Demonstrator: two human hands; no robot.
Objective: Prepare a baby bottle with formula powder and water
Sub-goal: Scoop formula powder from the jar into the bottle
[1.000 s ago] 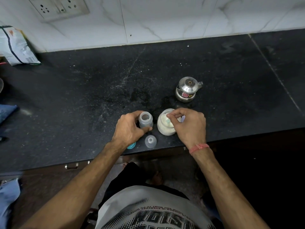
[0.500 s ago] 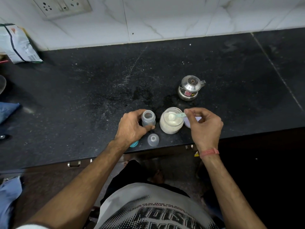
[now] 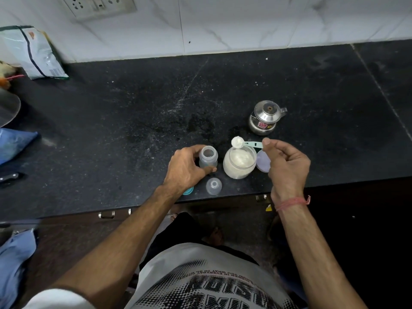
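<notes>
An open, uncapped baby bottle (image 3: 208,156) stands on the black counter (image 3: 133,121), gripped by my left hand (image 3: 186,170). To its right is an open jar of white formula powder (image 3: 239,161). My right hand (image 3: 285,166) pinches the handle of a pale green scoop (image 3: 244,143) heaped with powder, held just above the jar's far rim. The jar's lilac lid (image 3: 262,162) lies to the right of the jar, partly behind my right hand. The clear bottle cap (image 3: 213,186) and a teal ring (image 3: 188,191) lie near the counter's front edge.
A small steel kettle (image 3: 265,118) stands behind the jar. A foil packet (image 3: 33,52) leans on the tiled wall at the back left. A glass lid (image 3: 7,107), blue cloth (image 3: 13,142) and a knife handle (image 3: 9,177) sit at the left edge.
My right hand has drawn the scoop out of the jar, loaded with powder, and lifted it above the rim. My left hand keeps its hold on the bottle.
</notes>
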